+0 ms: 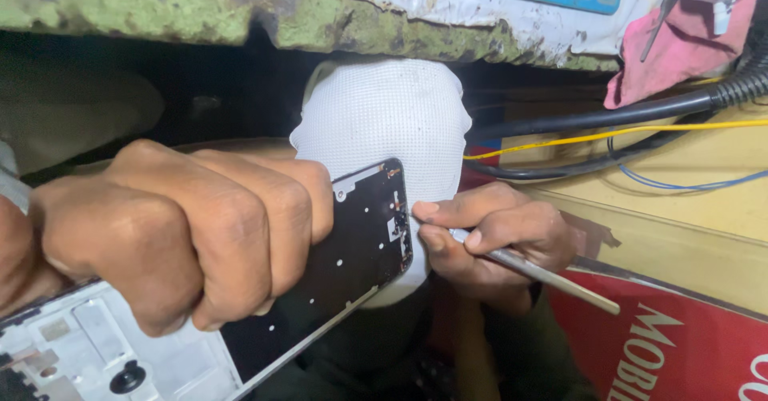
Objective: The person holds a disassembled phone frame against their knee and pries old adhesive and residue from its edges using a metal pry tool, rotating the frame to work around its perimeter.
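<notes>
Left hand clenched into a fist around the black and silver rectangular phone frame, knuckles turned up toward the camera, fingers wrapped over the frame's upper face, thumb hidden underneath. Frame held tilted, running from the lower left corner of the view up toward the middle, its top edge with a small cluster of components nearest the other hand. Right hand curled low and to the right of the frame, fingers bent inward, pinching a thin silver metal tool with a pale handle between thumb and forefinger; tool slanting down to the right, its tip end hidden behind the fingertips at the frame's right edge, so contact with the frame hard to confirm. Right wrist dropping downward out of view in a dark sleeve. Behind both hands, a white mesh-textured rounded cloth-covered shape, partly overlapped by the frame's top. Above, a worn green and grey chipped ledge crossing the view. To the right, a thick black ribbed cable, a thin yellow wire and a thin blue wire lying over a yellow and red printed cardboard box. Crumpled pink cloth at the upper right, by the ledge's end.
</notes>
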